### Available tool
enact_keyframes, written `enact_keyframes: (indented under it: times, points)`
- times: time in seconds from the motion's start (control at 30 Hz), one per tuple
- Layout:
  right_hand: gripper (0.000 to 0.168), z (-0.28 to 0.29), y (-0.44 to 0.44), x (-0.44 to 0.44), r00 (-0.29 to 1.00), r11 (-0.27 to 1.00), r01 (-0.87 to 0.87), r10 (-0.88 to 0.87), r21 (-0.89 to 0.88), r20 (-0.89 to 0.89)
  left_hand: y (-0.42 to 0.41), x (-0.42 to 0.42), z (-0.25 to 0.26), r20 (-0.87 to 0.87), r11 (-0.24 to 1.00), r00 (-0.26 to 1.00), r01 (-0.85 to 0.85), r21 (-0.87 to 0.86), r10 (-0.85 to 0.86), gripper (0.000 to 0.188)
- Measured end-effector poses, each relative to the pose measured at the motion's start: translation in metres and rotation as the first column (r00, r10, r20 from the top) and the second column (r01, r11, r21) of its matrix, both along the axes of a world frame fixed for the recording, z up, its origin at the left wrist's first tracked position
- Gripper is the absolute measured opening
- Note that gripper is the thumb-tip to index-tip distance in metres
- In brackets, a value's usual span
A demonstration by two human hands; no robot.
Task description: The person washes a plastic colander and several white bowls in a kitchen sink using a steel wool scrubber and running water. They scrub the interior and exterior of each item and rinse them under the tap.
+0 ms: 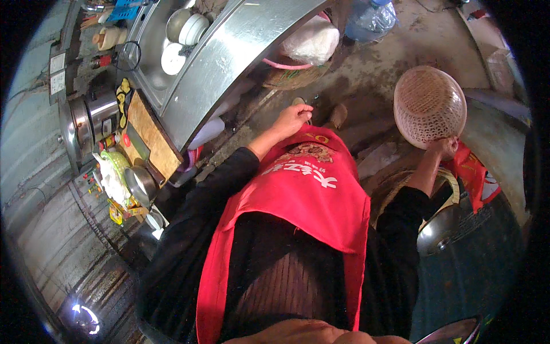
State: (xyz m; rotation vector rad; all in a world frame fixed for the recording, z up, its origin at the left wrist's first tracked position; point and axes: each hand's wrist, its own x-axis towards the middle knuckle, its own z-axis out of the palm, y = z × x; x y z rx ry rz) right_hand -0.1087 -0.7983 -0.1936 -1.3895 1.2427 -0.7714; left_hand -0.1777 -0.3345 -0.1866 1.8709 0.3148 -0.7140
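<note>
My right hand (447,147), held out at the right, grips the rim of a pale plastic colander (429,103). The colander is tilted, with its perforated wall facing me. A red printed cloth (470,176) hangs just beside that hand; whether the fingers also touch it, I cannot tell. In front of my red apron (309,202) is my left hand (294,118), its fingers loosely bent and nothing seen in them. The stainless steel sink counter (227,64) lies beyond it to the left.
White bowls (193,29) stand in the sink. A cleaver (139,144) lies on a wooden cutting board (148,129) beside a metal bowl (141,185). A round wicker basket (296,77) with a white bag and a plastic water jug (371,21) are on the floor. A metal lid (438,230) is at right.
</note>
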Motion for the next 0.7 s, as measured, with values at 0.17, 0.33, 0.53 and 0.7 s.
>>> enact_keyframes:
  times: [0.17, 0.33, 0.53, 0.7]
  points:
    - [0.024, -0.015, -0.004, -0.008, 0.999, 1.000, 0.006, -0.006, 0.002, -0.051, 0.004, 0.003, 0.012, -0.038, 1.000, 0.999, -0.016, 0.008, 0.016, 0.030]
    - [0.023, -0.049, -0.027, -0.030, 0.999, 0.994, -0.047, 0.045, 0.100, 0.016, 0.015, 0.002, 0.006, -0.086, 1.000, 0.996, -0.024, 0.011, 0.024, 0.031]
    - [0.027, -0.042, -0.010, -0.032, 0.995, 0.990, -0.094, 0.095, 0.108, -0.009, 0.020, 0.003, 0.003, -0.147, 0.998, 0.987, -0.067, 0.003, 0.067, 0.032]
    - [0.030, -0.070, -0.024, -0.036, 0.974, 0.966, -0.221, 0.225, 0.132, -0.015, 0.022, 0.006, 0.008, -0.148, 0.997, 0.987, -0.071, -0.009, 0.069, 0.031]
